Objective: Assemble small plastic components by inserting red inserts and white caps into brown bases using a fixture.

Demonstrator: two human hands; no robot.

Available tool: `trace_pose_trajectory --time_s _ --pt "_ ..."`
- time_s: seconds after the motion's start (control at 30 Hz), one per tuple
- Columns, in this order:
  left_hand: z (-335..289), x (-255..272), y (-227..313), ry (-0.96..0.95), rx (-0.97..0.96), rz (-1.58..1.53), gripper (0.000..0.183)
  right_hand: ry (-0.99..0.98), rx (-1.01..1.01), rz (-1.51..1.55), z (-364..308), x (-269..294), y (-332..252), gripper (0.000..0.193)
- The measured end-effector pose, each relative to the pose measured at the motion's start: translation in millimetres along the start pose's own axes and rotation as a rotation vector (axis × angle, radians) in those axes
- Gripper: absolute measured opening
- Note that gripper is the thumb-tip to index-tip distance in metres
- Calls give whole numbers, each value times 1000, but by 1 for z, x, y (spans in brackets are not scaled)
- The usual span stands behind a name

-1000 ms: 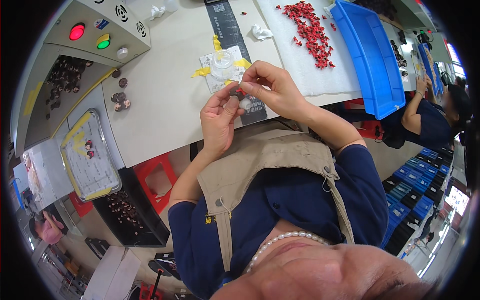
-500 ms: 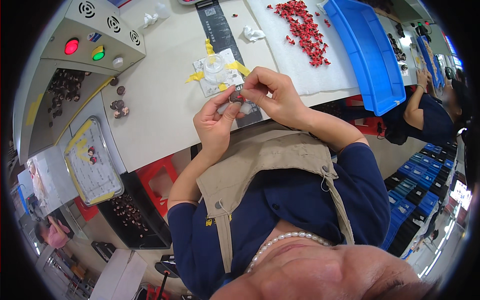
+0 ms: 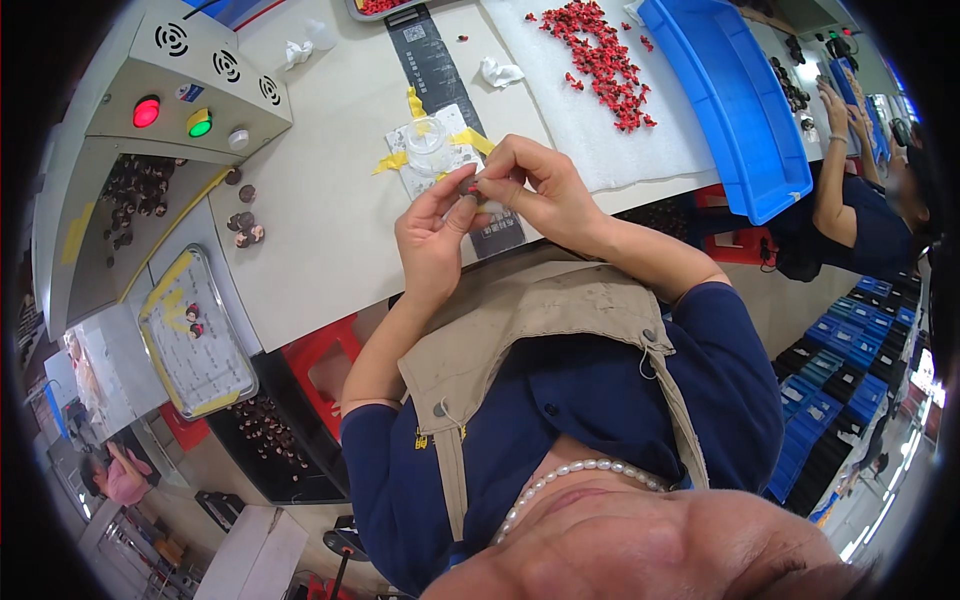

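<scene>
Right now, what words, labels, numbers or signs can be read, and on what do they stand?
Black strip: pale print and square code, not copied here.
Navy shirt: yellow lettering, too blurred.
Metal tray: repeated grey marks, too small.
Grey machine: blue-and-white label, too small.

Open tabletop [image 3: 325,190] left of hands [image 3: 430,245]; clear dish [image 3: 427,146] blocks ahead, height uncertain.

Tub [image 3: 730,110] right of right hand [image 3: 548,195]
</scene>
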State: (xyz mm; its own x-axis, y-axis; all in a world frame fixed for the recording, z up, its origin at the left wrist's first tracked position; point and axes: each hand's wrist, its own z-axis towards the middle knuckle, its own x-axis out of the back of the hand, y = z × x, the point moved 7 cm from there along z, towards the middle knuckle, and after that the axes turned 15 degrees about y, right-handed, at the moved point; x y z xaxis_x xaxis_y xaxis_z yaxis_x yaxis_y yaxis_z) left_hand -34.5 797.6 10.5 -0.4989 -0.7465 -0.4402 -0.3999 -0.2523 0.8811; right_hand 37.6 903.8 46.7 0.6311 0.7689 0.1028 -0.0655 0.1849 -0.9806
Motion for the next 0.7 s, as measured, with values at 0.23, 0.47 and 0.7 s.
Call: trace_pose_trajectory --time_s 0.23,0.47,0.7 --pt "2 4 -21 -5 295 -329 33 32 -76 82 -4 4 -6 14" --pt "-2 6 -11 49 280 -318 29 163 39 22 -10 18 2 14" --pt "13 147 79 516 -330 -130 24 504 425 -635 22 104 15 7"
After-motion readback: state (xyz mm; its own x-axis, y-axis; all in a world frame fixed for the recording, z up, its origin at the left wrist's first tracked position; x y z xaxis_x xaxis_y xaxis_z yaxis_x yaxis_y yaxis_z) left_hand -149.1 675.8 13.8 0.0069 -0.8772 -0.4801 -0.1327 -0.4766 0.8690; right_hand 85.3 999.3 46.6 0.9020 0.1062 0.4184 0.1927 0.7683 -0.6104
